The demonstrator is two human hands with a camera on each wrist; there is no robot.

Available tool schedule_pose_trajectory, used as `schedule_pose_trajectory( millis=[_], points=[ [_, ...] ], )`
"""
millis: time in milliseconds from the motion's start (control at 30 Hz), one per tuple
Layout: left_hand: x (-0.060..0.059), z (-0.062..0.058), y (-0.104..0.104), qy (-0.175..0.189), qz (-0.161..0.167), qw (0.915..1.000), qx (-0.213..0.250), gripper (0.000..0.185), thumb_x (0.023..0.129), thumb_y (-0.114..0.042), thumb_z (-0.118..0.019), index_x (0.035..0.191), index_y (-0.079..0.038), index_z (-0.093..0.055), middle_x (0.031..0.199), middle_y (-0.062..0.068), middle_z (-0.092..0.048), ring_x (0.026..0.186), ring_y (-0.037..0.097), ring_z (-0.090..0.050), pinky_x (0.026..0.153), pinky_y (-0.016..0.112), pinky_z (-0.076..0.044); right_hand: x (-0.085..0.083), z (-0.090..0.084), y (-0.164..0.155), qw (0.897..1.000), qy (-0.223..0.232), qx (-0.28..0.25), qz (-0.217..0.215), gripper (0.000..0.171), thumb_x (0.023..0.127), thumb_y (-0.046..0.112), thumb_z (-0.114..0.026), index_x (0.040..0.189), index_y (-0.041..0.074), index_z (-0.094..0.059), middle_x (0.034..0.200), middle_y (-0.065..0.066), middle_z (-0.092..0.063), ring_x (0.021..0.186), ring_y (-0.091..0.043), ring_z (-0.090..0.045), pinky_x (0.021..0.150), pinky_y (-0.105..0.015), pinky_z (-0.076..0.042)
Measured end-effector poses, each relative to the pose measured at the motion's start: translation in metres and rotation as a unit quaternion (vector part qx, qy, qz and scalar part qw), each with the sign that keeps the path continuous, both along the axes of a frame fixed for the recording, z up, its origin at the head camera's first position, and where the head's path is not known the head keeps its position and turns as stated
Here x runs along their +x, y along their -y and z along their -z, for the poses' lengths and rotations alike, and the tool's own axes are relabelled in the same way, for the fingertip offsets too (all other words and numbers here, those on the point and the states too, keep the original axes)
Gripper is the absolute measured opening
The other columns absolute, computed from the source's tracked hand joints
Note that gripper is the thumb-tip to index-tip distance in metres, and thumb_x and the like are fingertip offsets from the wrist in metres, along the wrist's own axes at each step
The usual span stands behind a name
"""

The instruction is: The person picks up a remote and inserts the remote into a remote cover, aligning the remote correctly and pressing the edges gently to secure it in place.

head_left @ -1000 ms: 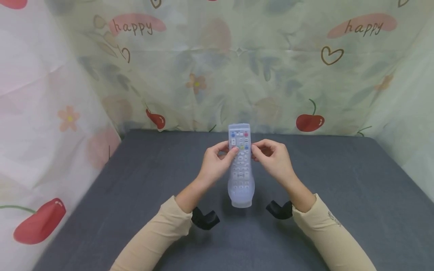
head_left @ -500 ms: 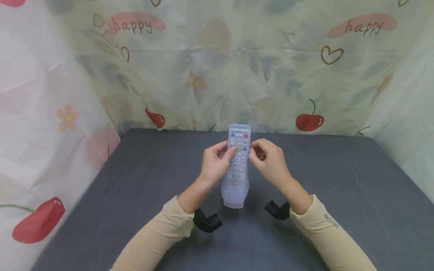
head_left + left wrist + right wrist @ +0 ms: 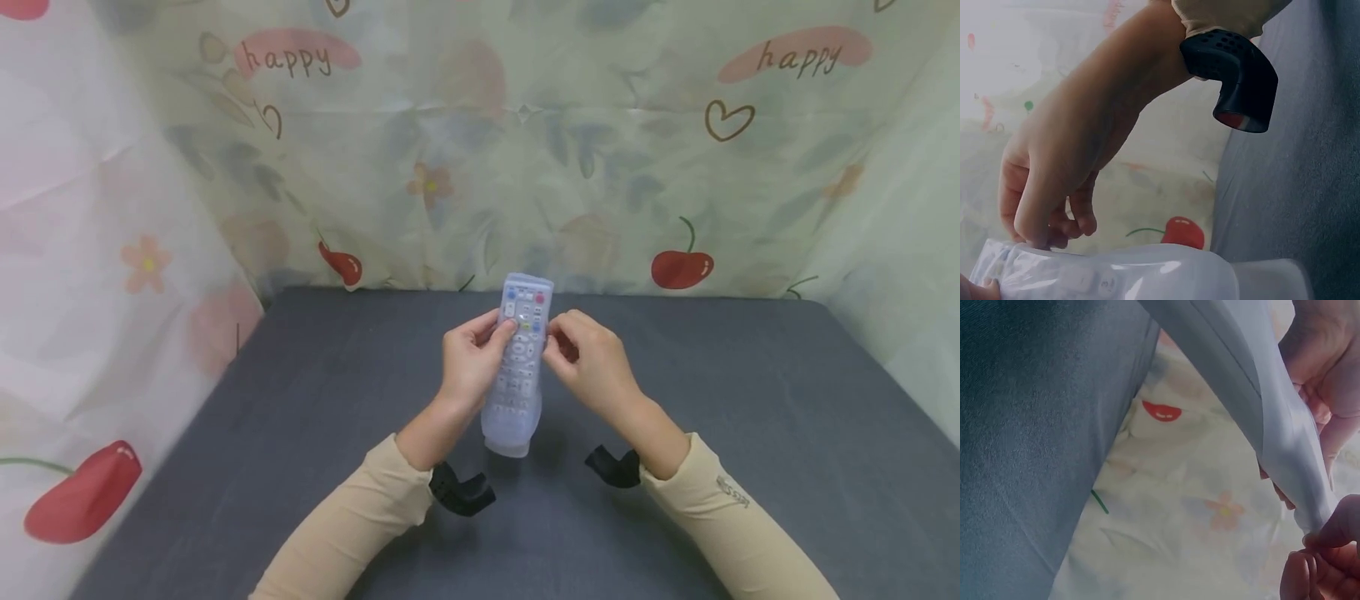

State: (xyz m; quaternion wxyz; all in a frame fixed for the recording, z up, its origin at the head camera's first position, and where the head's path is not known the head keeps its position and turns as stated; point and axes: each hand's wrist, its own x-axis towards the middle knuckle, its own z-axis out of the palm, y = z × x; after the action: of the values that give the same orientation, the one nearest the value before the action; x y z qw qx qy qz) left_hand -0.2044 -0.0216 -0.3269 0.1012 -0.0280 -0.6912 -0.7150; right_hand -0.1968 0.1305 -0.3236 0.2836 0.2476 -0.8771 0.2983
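A white remote control (image 3: 517, 358) in a translucent cover (image 3: 510, 435) is held upright above the table, its buttons toward me and its lower end leaning left. My left hand (image 3: 472, 354) grips its left side, thumb on the front near the coloured buttons. At the right edge, my right hand (image 3: 592, 354) has its fingers bent. In the right wrist view, the right hand's thumb and finger (image 3: 1329, 556) pinch the edge of the cover (image 3: 1294, 444). The left wrist view shows the cover's glossy lower part (image 3: 1166, 272) and the right hand (image 3: 1054, 169) above it.
A dark grey cloth covers the table (image 3: 337, 375). Patterned curtains (image 3: 480, 150) with cherries and hearts hang behind and on both sides. A black wrist mount (image 3: 463, 492) sits at the left wrist, another black mount (image 3: 615, 467) at the right.
The remote control's lower end has swung to the left and its front has turned slightly. My right hand has shifted a little left with it, fingers more bent. The left hand keeps its grip.
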Motion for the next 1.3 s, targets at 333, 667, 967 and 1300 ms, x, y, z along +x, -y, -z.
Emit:
schedule_pose_trajectory(
  millis=[333,667,967,1300],
  points=[
    [0.0,-0.002,0.003,-0.009,-0.003,0.9999,0.013,0.033,0.088,-0.012,-0.064,0.118,0.002,-0.062,0.107,0.022,-0.068,0.089,0.022,-0.069,0.074,0.032,-0.057,0.001,0.0,0.004,0.997,0.035,-0.063,-0.017,0.009,0.088,0.003,-0.058,0.093,-0.001,-0.064,0.087,-0.013,-0.066,0.075,-0.022,-0.065,0.062,-0.035,-0.056],
    [-0.002,0.002,0.001,-0.036,-0.028,0.9987,0.022,0.031,0.086,-0.011,-0.066,0.114,0.003,-0.064,0.102,0.023,-0.069,0.088,0.024,-0.069,0.072,0.028,-0.057,0.004,0.012,0.016,0.979,0.149,-0.121,-0.065,0.038,0.087,0.015,-0.066,0.112,0.002,-0.041,0.109,-0.021,-0.066,0.081,-0.028,-0.07,0.067,-0.035,-0.057],
    [0.002,-0.001,0.006,-0.058,-0.002,0.9978,-0.032,0.028,0.09,-0.014,-0.062,0.113,0.003,-0.065,0.106,0.02,-0.069,0.091,0.027,-0.069,0.072,0.032,-0.057,-0.002,0.013,0.012,0.972,0.151,-0.17,-0.057,0.031,0.086,0.009,-0.066,0.103,-0.002,-0.043,0.099,-0.023,-0.067,0.083,-0.032,-0.069,0.065,-0.037,-0.057],
    [0.0,0.004,0.01,-0.134,-0.043,0.9837,-0.111,0.018,0.087,-0.008,-0.06,0.094,0.005,-0.071,0.093,0.019,-0.07,0.081,0.027,-0.07,0.067,0.031,-0.057,-0.001,0.015,0.01,0.968,0.169,-0.177,-0.054,0.029,0.087,0.01,-0.065,0.101,-0.001,-0.042,0.097,-0.023,-0.067,0.074,-0.031,-0.07,0.061,-0.032,-0.057]
  ],
)
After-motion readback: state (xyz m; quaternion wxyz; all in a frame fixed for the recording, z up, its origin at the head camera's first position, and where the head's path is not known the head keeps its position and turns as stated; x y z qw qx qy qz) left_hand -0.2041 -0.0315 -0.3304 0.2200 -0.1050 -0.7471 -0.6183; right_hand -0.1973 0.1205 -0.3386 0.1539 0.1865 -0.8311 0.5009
